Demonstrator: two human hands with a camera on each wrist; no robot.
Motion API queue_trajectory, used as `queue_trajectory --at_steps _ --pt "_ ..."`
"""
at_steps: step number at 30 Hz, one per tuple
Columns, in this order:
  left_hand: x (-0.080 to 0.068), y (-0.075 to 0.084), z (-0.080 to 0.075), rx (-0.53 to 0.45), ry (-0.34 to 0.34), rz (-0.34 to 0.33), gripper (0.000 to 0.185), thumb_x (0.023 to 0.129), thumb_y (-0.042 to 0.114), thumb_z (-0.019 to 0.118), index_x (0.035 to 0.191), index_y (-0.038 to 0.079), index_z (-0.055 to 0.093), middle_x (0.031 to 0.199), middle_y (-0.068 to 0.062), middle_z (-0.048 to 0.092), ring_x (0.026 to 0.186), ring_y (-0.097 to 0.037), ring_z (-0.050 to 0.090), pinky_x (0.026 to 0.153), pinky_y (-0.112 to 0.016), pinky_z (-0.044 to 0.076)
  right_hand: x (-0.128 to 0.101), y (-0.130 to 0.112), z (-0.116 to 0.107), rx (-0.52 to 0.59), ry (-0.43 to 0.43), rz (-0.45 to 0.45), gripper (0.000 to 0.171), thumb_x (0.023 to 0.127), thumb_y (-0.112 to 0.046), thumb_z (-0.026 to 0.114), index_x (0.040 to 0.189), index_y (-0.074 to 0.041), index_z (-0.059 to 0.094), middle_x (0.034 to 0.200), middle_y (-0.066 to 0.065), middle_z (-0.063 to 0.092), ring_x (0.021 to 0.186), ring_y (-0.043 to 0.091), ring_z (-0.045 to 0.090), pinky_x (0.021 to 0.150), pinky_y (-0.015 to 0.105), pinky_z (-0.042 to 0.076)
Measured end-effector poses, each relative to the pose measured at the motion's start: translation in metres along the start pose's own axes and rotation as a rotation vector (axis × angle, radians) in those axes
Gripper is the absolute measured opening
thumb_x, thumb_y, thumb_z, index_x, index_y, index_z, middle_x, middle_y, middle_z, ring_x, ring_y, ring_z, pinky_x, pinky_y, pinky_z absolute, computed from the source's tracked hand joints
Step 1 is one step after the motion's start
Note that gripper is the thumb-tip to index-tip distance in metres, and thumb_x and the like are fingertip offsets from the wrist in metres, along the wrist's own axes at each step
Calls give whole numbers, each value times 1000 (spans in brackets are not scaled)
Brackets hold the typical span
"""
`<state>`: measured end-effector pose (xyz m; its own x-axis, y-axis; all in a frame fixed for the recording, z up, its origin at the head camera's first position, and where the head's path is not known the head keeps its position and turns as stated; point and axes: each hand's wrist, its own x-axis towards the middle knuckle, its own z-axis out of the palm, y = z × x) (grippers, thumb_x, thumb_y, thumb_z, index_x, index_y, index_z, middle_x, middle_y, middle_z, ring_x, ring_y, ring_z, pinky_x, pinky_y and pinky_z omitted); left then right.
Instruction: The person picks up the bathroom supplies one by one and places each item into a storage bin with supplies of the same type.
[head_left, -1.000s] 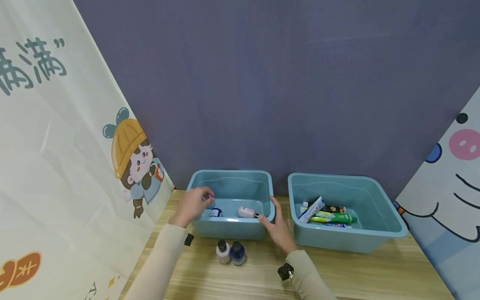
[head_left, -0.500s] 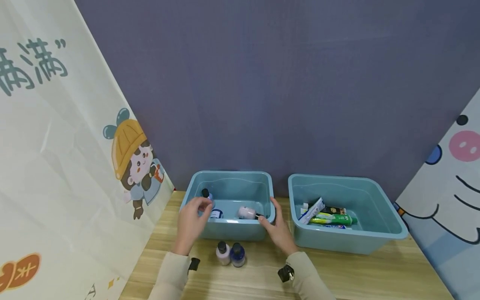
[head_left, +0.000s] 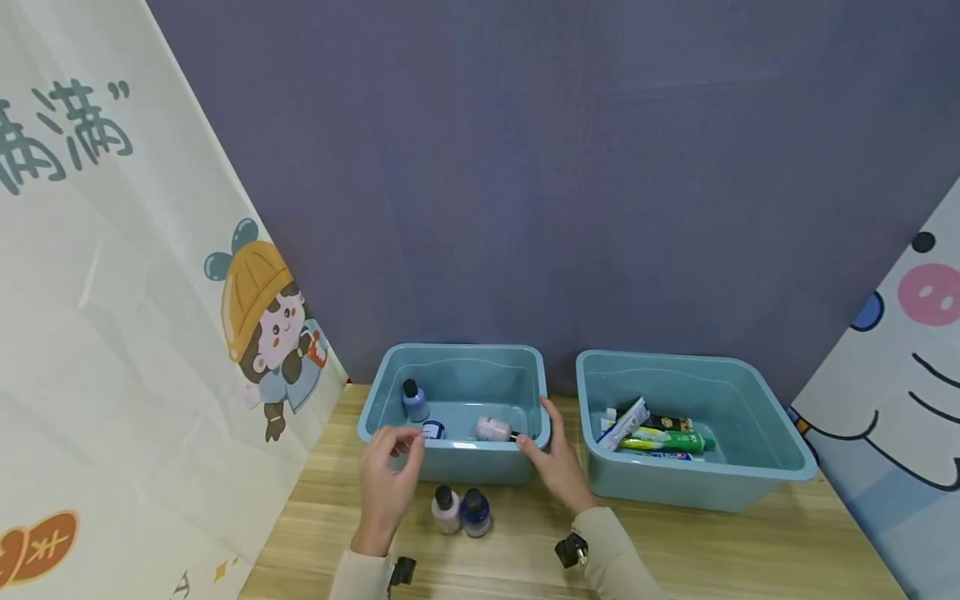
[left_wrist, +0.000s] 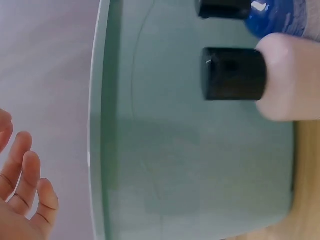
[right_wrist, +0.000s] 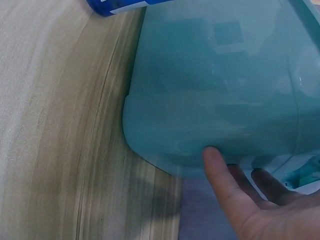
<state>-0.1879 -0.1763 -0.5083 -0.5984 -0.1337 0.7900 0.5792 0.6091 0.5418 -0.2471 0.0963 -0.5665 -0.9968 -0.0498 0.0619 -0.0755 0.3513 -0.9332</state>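
In the lower middle of the head view, the left hand [head_left: 387, 477] has pulled back out of the left bin [head_left: 453, 456], fingers loosely curled and holding nothing. A small blue bottle [head_left: 414, 402] now stands inside. The right hand [head_left: 555, 462] still presses the bin's corner, fingers straight. Two bottles [head_left: 461, 508] wait in front; a bin of tubes [head_left: 693, 487] sits right.

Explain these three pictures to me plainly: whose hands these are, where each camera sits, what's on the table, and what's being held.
A person works with bare hands, wearing three cameras. The head view looks down at a wooden table. The left hand hovers in front of the left bin, fingers loosely curled, holding nothing. The right hand rests on that bin's right corner. Inside it, one small bottle stands and two lie down. Two small bottles stand in front. The right bin holds toothpaste tubes. The wrist views are close-ups of the left bin's wall beside each hand.
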Motion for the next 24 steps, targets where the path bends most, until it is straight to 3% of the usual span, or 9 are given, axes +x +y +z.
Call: queue_trajectory --at_steps 3,8,13,18,24 --pt "-10 1 0 -30 1 -46 13 87 -4 73 93 7 74 80 0 66 72 -8 57 63 -22 48 -1 0 0 1 1 -1 83 92 -62 66 157 -53 15 166 19 32 143 48 43 111 70 37" --pt "-32 3 2 -97 10 -195 15 87 -5 75 93 9 74 81 1 68 73 -5 59 65 -18 49 -3 1 2 7 1 7 83 92 -61 66 158 -53 16 166 19 31 143 48 43 111 69 36" --pt "-52 0 8 -126 31 -325 13 84 -10 74 91 2 73 79 -5 68 70 -6 58 64 -19 50 -5 2 4 17 -8 23 83 92 -62 66 158 -53 15 168 17 28 145 49 39 112 71 34" --pt "-65 -3 12 -138 -39 -403 15 83 -5 78 92 6 74 82 -2 69 73 -6 59 67 -21 52 -3 1 2 25 -8 20 84 92 -62 66 158 -52 15 168 16 27 146 48 38 113 71 32" --pt "-79 -12 17 -167 -149 -433 19 82 7 85 97 15 76 89 3 69 76 -12 62 68 -27 53 -1 0 2 23 -12 18 83 93 -62 65 158 -53 14 168 16 26 147 48 37 114 70 32"
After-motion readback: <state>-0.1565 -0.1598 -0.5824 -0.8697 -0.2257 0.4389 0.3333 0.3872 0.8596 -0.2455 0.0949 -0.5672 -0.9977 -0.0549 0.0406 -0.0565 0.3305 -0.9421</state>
